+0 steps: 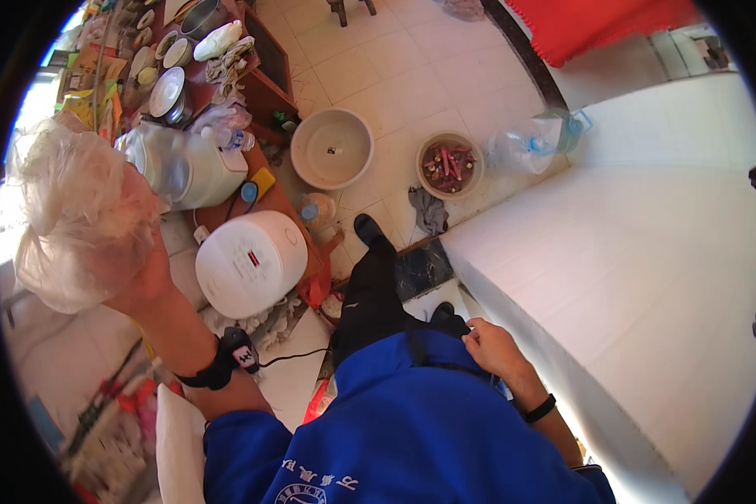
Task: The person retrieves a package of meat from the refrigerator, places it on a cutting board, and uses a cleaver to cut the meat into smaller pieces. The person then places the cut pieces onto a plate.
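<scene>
Bag [71, 218], clutched in the left hand [139, 281], could topple the bottle [228, 138] if swung inward; right hand [493, 348] half-curled, hold unclear.

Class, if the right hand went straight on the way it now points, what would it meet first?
The right hand would probably meet the right trouser leg first, close ahead of it; depth is unclear, so they may already touch.

tiled floor [386, 67] | white basin [323, 165] | smaller filled basin [424, 155] | grey cloth [428, 212]
</scene>
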### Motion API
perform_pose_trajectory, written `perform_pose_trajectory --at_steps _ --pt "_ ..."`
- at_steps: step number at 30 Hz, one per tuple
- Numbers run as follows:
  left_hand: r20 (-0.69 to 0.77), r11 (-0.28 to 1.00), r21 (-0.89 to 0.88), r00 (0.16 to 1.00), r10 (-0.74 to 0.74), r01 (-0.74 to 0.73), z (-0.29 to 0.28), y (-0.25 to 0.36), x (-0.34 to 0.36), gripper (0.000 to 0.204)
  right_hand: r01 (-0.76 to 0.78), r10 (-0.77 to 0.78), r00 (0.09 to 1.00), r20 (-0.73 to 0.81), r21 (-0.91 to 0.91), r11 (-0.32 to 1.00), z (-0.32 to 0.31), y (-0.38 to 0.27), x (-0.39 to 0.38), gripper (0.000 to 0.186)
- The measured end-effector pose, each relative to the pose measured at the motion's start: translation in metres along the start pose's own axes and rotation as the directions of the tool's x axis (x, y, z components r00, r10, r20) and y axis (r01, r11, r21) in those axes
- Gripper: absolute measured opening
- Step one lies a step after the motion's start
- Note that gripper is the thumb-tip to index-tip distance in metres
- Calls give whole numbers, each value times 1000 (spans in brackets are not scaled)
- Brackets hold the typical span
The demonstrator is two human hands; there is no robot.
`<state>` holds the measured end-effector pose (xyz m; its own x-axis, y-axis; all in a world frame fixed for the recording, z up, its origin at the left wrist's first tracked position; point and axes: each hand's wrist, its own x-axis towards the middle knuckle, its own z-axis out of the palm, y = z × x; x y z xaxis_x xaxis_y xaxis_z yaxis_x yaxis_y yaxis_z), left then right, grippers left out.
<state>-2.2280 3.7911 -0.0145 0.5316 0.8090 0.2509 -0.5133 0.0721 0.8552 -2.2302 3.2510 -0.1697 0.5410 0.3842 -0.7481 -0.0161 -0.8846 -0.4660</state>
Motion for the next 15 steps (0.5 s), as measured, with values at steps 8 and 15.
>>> perform_pose_trajectory --at_steps 8,15 --pt "191 922 -360 979 -75 141 -3 -36 82 79 103 -100 994 40 -107 989 -55 -119 149 35" --pt "80 942 -316 992 -93 114 11 -45 116 74 321 -345 928 -139 -166 932 -137 -181 285 31"
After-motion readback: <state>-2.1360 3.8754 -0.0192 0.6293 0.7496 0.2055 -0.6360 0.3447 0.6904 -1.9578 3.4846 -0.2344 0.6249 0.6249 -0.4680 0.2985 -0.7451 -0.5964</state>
